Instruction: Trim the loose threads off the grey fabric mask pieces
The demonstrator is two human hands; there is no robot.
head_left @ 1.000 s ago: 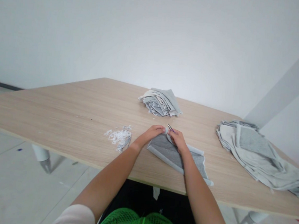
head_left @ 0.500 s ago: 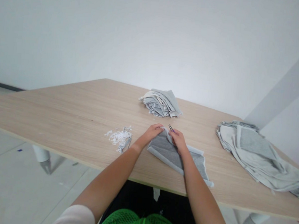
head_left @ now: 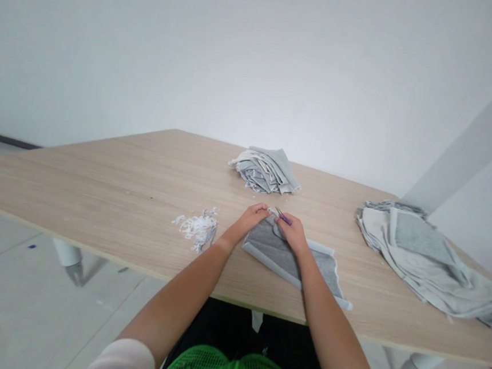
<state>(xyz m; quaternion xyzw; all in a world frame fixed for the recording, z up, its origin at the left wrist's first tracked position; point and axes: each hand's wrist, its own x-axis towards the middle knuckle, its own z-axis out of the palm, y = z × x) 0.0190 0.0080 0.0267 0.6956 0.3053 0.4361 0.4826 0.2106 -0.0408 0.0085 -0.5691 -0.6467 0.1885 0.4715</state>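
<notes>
**Inspector:** Nearest first. Hands?

**Reply:** The left hand [head_left: 248, 220] pinches the folded corner of the grey cloth panel [head_left: 285, 257], fingers closed narrow on it. The right hand [head_left: 293, 233] grips a small purple-handled tool [head_left: 283, 216] between its fingers.

**Inspector:** Risks?

**Reply:** The tool's tip sits close to the left fingers, so a slip could nick skin or cloth. White scraps [head_left: 194, 227] lie just beside the left wrist and could get dragged in. Farther off, the folded stack of grey cloth [head_left: 264, 170] looks stable, but the loose grey cloth heap [head_left: 413, 245] could slide off the table [head_left: 99, 183].

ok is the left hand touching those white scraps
Apart. The head view shows wooden tabletop between the left hand and the white scraps, with the wrist passing closest to them.
</notes>
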